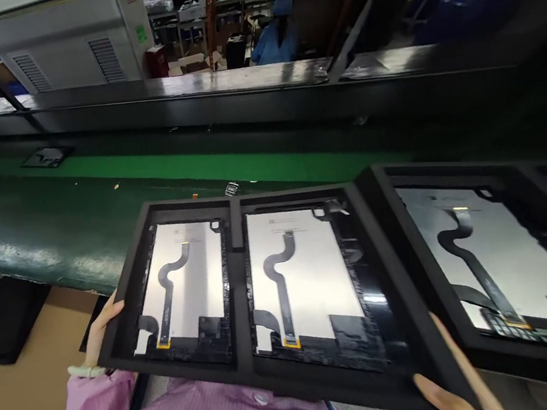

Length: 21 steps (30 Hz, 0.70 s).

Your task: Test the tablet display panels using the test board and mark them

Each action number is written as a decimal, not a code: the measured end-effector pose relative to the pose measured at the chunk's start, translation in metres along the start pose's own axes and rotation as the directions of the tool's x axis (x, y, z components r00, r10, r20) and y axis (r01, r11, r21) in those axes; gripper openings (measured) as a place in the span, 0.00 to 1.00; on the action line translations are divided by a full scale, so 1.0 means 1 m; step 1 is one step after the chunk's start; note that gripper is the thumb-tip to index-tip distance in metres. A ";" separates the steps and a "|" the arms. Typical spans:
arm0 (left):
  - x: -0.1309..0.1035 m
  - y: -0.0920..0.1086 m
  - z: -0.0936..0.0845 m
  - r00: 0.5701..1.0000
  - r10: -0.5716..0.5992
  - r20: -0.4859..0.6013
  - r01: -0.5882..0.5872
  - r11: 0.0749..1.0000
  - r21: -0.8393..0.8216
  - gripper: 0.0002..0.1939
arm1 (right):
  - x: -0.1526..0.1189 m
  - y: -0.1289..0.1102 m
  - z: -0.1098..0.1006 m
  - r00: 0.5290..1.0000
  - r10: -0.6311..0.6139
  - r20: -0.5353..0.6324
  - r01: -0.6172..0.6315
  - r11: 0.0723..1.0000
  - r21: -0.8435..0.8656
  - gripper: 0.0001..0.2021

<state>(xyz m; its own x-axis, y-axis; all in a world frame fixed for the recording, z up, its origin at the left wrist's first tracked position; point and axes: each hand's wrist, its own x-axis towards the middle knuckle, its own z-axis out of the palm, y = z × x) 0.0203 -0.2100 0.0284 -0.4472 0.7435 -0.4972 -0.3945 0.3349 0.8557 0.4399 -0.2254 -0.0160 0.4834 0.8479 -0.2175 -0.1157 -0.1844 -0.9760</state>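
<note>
A black foam tray (245,363) is held tilted in front of me, gripped at both ends. My left hand (101,328) is closed on its left edge, thumb on the rim. At the lower right corner, my right hand (448,400) is closed on it too, with a finger along the outer side. Two display panels lie in separate compartments, backs up: a left panel (190,303) and a right panel (313,274). Each has a dark, curved flex cable across its silvery back. My hands' undersides are hidden.
Close by on the right is another black foam tray (414,260) with a similar panel (504,235). Beyond runs a green bench surface (44,222) with a dark flat part (48,156) and small scraps. Cardboard (62,327) lies lower left. A person in blue (277,40) is far back.
</note>
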 end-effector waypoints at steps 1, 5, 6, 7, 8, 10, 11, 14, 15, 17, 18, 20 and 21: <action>-0.002 -0.002 -0.003 1.000 0.010 -0.025 -0.010 1.000 -0.003 0.38 | 0.008 0.011 0.009 0.999 0.046 0.004 -0.046 0.998 0.053 0.32; -0.005 0.001 -0.006 0.996 0.071 -0.055 -0.069 0.997 0.026 0.39 | 0.037 0.046 0.036 0.983 0.152 0.107 -0.168 0.972 0.163 0.39; -0.005 0.003 -0.004 0.995 0.086 -0.049 -0.084 0.996 0.035 0.39 | 0.042 0.051 0.039 0.979 0.164 0.120 -0.183 0.967 0.175 0.40; -0.004 0.004 -0.002 0.994 0.099 -0.042 -0.097 0.994 0.043 0.40 | 0.044 0.055 0.041 0.978 0.171 0.121 -0.192 0.963 0.188 0.41; -0.003 0.005 0.001 0.993 0.110 -0.033 -0.108 0.993 0.050 0.40 | 0.045 0.058 0.042 0.979 0.174 0.103 -0.192 0.960 0.203 0.41; 0.001 0.006 0.005 0.992 0.125 -0.016 -0.124 0.991 0.056 0.38 | 0.041 0.061 0.041 0.988 0.152 0.019 -0.153 0.964 0.216 0.38; 0.003 0.007 0.006 0.991 0.133 -0.003 -0.133 0.990 0.052 0.37 | 0.037 0.062 0.041 0.991 0.133 -0.030 -0.124 0.970 0.210 0.35; 0.011 0.007 0.008 0.985 0.168 0.030 -0.169 0.985 0.046 0.35 | 0.025 0.060 0.044 0.987 0.101 -0.126 -0.076 0.979 0.190 0.30; 0.013 0.008 0.008 0.984 0.176 0.039 -0.178 0.983 0.053 0.35 | 0.022 0.058 0.046 0.985 0.101 -0.139 -0.074 0.979 0.191 0.30; 0.017 0.009 0.011 0.982 0.182 0.054 -0.186 0.979 0.085 0.36 | 0.016 0.054 0.049 0.979 0.120 -0.166 -0.084 0.974 0.210 0.30; 0.019 0.010 0.012 0.981 0.182 0.063 -0.187 0.977 0.103 0.36 | 0.014 0.052 0.050 0.972 0.135 -0.192 -0.091 0.971 0.221 0.30; 0.022 0.013 0.016 0.979 0.182 0.096 -0.193 0.973 0.127 0.39 | 0.010 0.049 0.050 0.943 0.168 -0.287 -0.100 0.966 0.237 0.29; 0.024 0.014 0.017 0.976 0.181 0.120 -0.196 0.972 0.130 0.40 | 0.008 0.048 0.049 0.927 0.168 -0.335 -0.095 0.970 0.225 0.28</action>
<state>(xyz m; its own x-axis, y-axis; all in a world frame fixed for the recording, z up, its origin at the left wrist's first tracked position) 0.0179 -0.1771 0.0308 -0.4112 0.8559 -0.3136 -0.1914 0.2553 0.9477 0.3962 -0.2033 -0.0643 0.7192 0.5889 -0.3687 -0.3529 -0.1476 -0.9240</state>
